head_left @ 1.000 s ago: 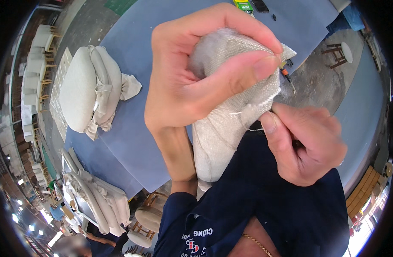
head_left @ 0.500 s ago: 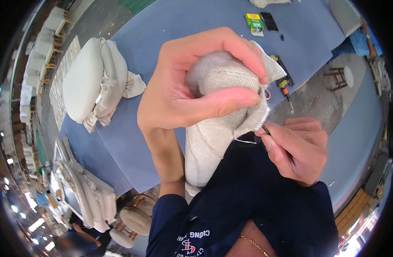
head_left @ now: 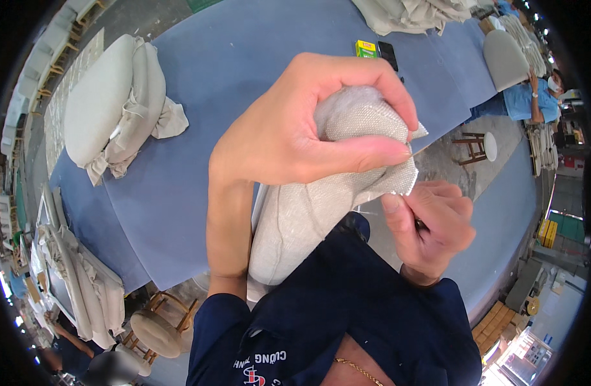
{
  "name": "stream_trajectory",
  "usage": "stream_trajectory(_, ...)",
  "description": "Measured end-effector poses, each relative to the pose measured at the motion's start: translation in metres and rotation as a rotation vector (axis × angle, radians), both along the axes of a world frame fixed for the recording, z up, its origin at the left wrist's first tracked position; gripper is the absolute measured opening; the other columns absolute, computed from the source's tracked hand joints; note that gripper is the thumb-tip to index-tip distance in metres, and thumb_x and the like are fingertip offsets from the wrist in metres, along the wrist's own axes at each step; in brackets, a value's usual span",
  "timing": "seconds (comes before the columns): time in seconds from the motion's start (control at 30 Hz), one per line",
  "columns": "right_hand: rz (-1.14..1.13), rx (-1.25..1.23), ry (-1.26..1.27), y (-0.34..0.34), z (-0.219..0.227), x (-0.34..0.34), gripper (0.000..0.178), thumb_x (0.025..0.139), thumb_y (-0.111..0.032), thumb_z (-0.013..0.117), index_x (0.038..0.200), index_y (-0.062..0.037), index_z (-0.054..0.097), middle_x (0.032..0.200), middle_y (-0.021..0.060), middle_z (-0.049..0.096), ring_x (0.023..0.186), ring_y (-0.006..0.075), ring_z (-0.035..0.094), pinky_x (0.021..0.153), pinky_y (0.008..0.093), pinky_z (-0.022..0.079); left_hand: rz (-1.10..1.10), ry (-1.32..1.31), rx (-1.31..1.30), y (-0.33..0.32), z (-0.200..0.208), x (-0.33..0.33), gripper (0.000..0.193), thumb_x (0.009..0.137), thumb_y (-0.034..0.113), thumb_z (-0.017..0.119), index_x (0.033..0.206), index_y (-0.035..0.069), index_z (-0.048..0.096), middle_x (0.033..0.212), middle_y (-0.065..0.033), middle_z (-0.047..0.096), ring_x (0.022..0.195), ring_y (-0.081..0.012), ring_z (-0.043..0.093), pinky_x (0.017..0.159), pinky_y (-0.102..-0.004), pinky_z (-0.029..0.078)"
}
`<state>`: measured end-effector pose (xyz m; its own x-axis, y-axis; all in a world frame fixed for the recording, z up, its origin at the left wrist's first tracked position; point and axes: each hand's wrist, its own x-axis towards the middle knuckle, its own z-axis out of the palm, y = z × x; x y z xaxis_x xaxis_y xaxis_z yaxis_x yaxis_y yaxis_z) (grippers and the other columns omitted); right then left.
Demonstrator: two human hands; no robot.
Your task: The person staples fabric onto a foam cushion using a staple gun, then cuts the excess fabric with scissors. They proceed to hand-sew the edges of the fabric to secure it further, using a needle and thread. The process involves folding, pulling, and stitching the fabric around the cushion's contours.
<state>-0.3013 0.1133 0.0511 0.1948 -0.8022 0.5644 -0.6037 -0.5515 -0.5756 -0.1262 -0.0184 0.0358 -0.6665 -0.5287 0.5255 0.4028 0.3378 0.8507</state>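
Observation:
A padded piece covered in pale beige woven fabric point(head_left: 302, 215), perhaps a chair cushion, leans against my chest. My left hand point(head_left: 289, 128) is curled round its upper end, thumb and fingers pressing the cloth together; grey-white fluffy padding point(head_left: 347, 106) shows in the gap. A loose, frayed flap of the fabric point(head_left: 398, 180) sticks out past the thumb. At the flap's lower edge my right hand point(head_left: 434, 222) is closed, thumb and forefinger pinching the cloth. Something small and dark shows inside its curled fingers, too hidden to name.
Stacked beige cushions point(head_left: 105, 106) lie left on the blue table point(head_left: 199, 71). A yellow-green box point(head_left: 366, 49) and a black phone point(head_left: 387, 55) lie beyond my hands. More fabric point(head_left: 411, 16) lies at the far edge. A co-worker in blue point(head_left: 527, 100) stands near a stool point(head_left: 482, 148).
My view has shifted, so the table things sit differently. The slim dark tip that stuck out of my right fingers is now out of sight. My left hand keeps its grip.

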Motion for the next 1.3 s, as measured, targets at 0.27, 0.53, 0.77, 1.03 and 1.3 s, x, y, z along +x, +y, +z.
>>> stream_trajectory(0.27, -0.130, 0.202, -0.223, 0.012, 0.007, 0.024, 0.013, 0.086, -0.005, 0.073, 0.087, 0.0079, 0.074, 0.053, 0.0060, 0.057, 0.042, 0.0120, 0.054, 0.043, 0.0256, 0.037, 0.116, -0.059, 0.107, 0.014, -0.004, 0.002, 0.033, 0.075, 0.016, 0.074, 0.098, -0.006, 0.067, 0.090, -0.0188, 0.071, 0.093, -0.0283, 0.068, 0.097, -0.0434, 0.046)
stream_trajectory(0.53, 0.120, 0.339, -0.285, -0.002, 0.006, 0.015, 0.010, 0.088, -0.004, 0.066, 0.083, 0.0020, 0.073, 0.056, 0.0052, 0.060, 0.042, 0.0134, 0.057, 0.044, 0.0271, 0.042, 0.079, -0.019, -0.097, -0.011, -0.002, 0.020, 0.043, 0.075, 0.031, 0.081, 0.098, -0.002, 0.066, 0.092, -0.0190, 0.073, 0.103, -0.0384, 0.068, 0.112, -0.0587, 0.033)
stream_trajectory(0.77, 0.530, 0.413, -0.293, 0.006, -0.020, -0.010, 0.008, 0.089, -0.002, 0.065, 0.088, 0.0030, 0.071, 0.058, 0.0055, 0.061, 0.044, 0.0132, 0.058, 0.045, 0.0281, 0.044, 0.238, 0.013, -0.187, 0.011, -0.010, 0.123, 0.072, 0.057, 0.025, 0.099, 0.114, 0.000, 0.064, 0.101, -0.0148, 0.075, 0.118, -0.0357, 0.065, 0.116, -0.0562, 0.029)
stream_trajectory(1.03, 0.428, 0.070, -0.420, -0.093, 0.003, 0.072, 0.013, 0.093, -0.004, 0.069, 0.101, 0.0054, 0.072, 0.077, 0.0041, 0.068, 0.059, 0.0038, 0.049, 0.053, 0.0197, 0.036, 0.646, 0.282, 0.046, 0.105, -0.029, 0.117, 0.059, 0.081, 0.042, 0.083, 0.110, -0.005, 0.061, 0.101, -0.0207, 0.071, 0.106, -0.0360, 0.069, 0.110, -0.0554, 0.041)
stream_trajectory(1.3, 0.712, 0.432, -0.375, -0.127, -0.012, 0.111, 0.016, 0.091, -0.008, 0.075, 0.102, 0.0040, 0.073, 0.066, -0.0076, 0.047, 0.059, -0.0001, 0.036, 0.050, 0.0196, 0.029, 0.809, 0.335, 0.560, 0.102, -0.056, 0.078, 0.048, 0.110, 0.041, 0.041, 0.130, -0.002, 0.050, 0.092, -0.0116, 0.064, 0.087, -0.0174, 0.062, 0.081, -0.0375, 0.055)
